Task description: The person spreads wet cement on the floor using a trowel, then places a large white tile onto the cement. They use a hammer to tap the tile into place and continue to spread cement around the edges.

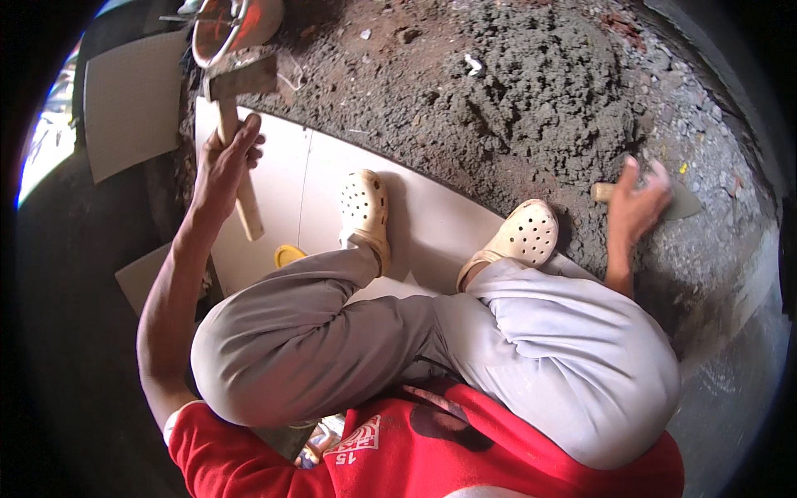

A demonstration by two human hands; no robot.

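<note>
My left hand [227, 162] is closed around the wooden handle of a hammer [250, 214], held upright over the pale tiles with its dark, blocky head pointing away from me. My right hand [638, 203] is over a trowel [682, 204] at the right edge of the mortar. That hand is blurred, its thumb and fingers apart, while the trowel looks still; its wooden handle end shows on the left and its blade on the right. Grey wet mortar [540, 91] lies heaped on the soil. Pale floor tiles [320, 183] are laid beneath my feet.
An orange bucket-like container [257, 25] with a pale rim lies at the far left. Loose square tiles [133, 104] stand or lie along the left. A yellow round object [288, 255] sits by my left shoe [364, 212]. Grey rubble [689, 124] runs along the right wall.
</note>
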